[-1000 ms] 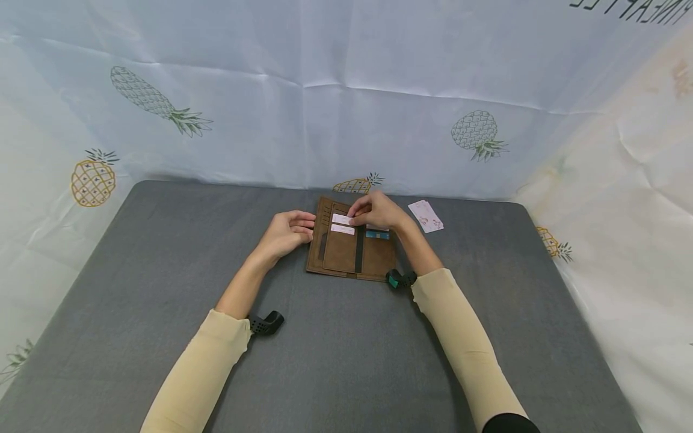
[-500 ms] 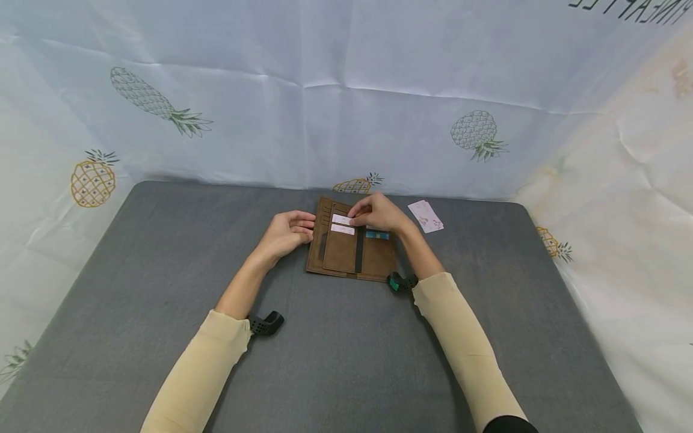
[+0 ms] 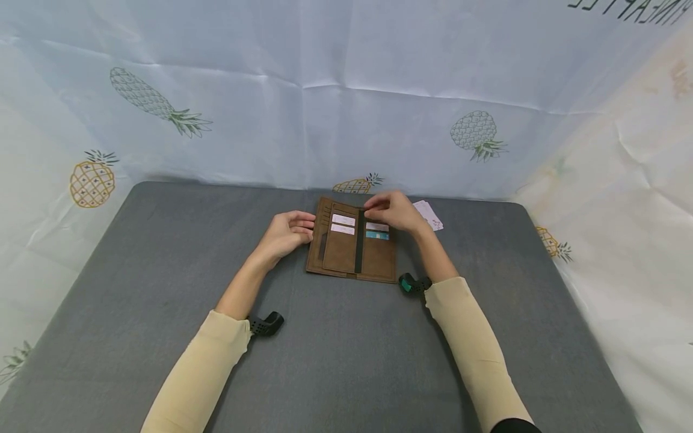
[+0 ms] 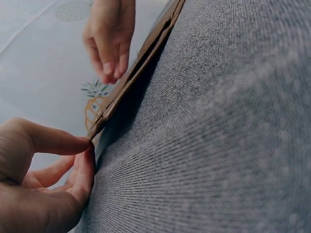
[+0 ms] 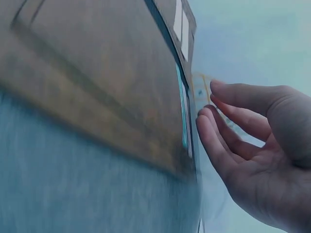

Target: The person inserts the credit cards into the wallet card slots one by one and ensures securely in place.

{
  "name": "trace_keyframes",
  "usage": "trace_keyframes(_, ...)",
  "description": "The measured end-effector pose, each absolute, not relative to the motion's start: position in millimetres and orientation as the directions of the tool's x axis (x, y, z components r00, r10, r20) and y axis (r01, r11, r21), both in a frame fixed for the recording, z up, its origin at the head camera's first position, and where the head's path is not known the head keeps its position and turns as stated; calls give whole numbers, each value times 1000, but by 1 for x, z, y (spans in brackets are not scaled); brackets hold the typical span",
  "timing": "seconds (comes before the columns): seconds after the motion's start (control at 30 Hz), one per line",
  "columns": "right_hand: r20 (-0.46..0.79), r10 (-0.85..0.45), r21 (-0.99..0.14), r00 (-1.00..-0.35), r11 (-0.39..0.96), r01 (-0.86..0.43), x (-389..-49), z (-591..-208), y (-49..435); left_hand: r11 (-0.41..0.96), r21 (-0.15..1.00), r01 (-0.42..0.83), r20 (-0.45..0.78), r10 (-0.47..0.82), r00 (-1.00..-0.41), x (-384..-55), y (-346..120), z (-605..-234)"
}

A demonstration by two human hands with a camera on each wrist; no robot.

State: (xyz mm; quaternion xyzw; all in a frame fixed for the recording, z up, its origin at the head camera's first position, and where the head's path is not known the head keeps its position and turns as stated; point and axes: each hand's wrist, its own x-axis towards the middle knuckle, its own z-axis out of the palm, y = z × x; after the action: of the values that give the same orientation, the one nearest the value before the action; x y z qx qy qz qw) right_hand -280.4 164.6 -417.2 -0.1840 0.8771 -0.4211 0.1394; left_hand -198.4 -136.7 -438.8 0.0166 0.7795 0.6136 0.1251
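A brown wallet (image 3: 341, 255) lies spread out on the grey table. Two pale pink cards (image 3: 343, 230) show in its left slots; a pale card (image 3: 377, 227) and a blue card (image 3: 377, 236) show in the right ones. My left hand (image 3: 288, 233) pinches the wallet's left edge between thumb and fingers, which the left wrist view shows closely. Over the top of the right half hovers my right hand (image 3: 399, 213). Its fingers are loosely bent with a gap to the thumb, and nothing is between them in the right wrist view.
Loose pale pink cards (image 3: 430, 215) lie on the table right of the wallet, partly behind my right hand. A pineapple-print cloth (image 3: 260, 120) hangs behind the table (image 3: 325, 361) and along its sides.
My right hand has let go of the upper card in the left slots and moved right, above the wallet's right half. That card stays in its slot. The left hand has not moved.
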Motion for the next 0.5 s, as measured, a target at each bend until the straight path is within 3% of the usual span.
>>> trace_keyframes(0.5,-30,-161,-724,-986,684,-90,-278,-417,242,264,957,-123,-174,180,-968,-196,-136,-436)
